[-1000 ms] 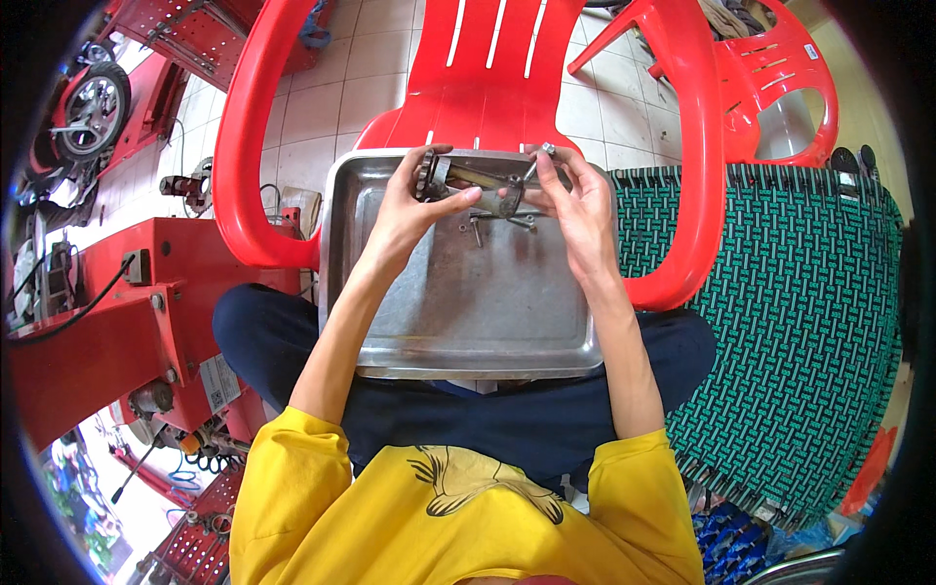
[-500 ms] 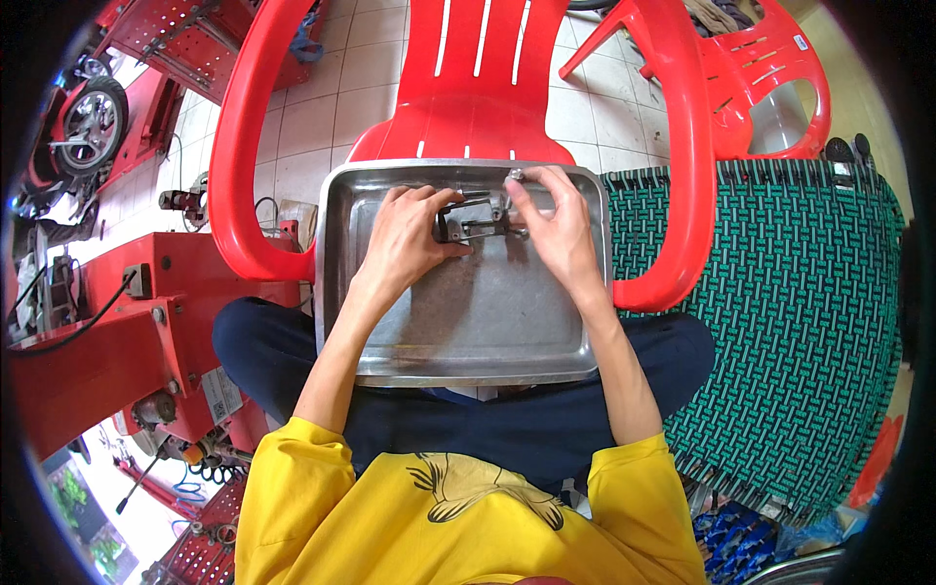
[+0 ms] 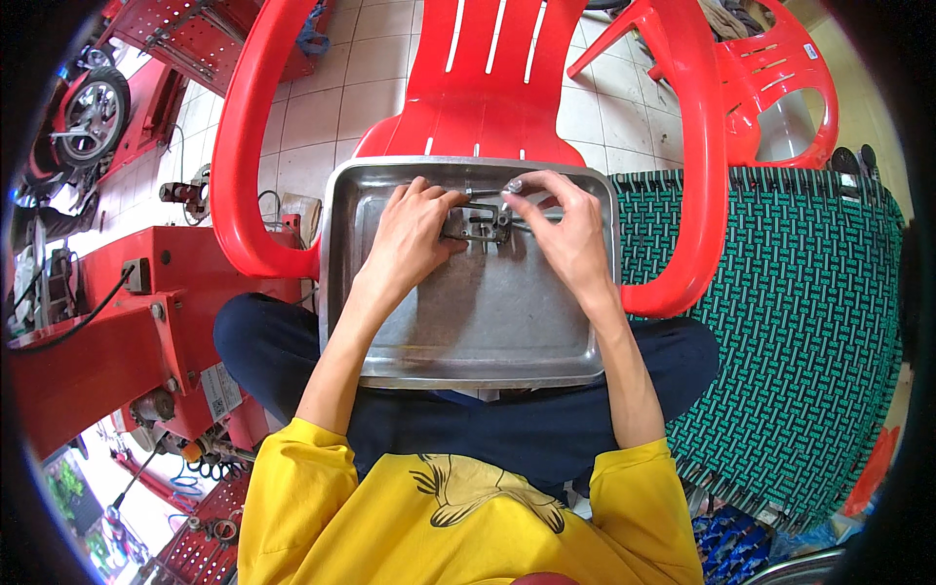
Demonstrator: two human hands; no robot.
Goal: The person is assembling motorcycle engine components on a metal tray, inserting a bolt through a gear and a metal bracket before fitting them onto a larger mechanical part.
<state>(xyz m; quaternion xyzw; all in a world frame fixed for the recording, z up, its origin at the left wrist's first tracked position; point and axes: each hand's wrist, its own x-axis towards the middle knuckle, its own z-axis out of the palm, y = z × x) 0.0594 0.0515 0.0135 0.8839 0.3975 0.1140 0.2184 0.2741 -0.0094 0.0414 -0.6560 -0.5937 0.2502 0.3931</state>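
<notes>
A metal tray point(image 3: 468, 336) rests across my lap against the red chair seat. Over its far half, my left hand point(image 3: 417, 229) has its thumb and fingers closed round the left end of a small dark metal bracket point(image 3: 479, 236), an open frame with thin side bars. To the right of it, my right hand point(image 3: 561, 224) pinches a small shiny silvery piece point(image 3: 513, 185) between thumb and fingertips, just above the bracket's right end. What kind of part the silvery piece is I cannot make out. My fingers hide part of the bracket.
A red plastic armchair point(image 3: 487, 107) faces me, its arms curving round both sides of the tray. Green woven seating point(image 3: 760, 331) lies at the right, a second red chair point(image 3: 770, 73) beyond it. Red workshop equipment point(image 3: 88, 341) stands at my left.
The bracket has turned slightly in my left hand. My right fingertips with the silvery piece have shifted a little nearer. The whole view has shifted slightly.
</notes>
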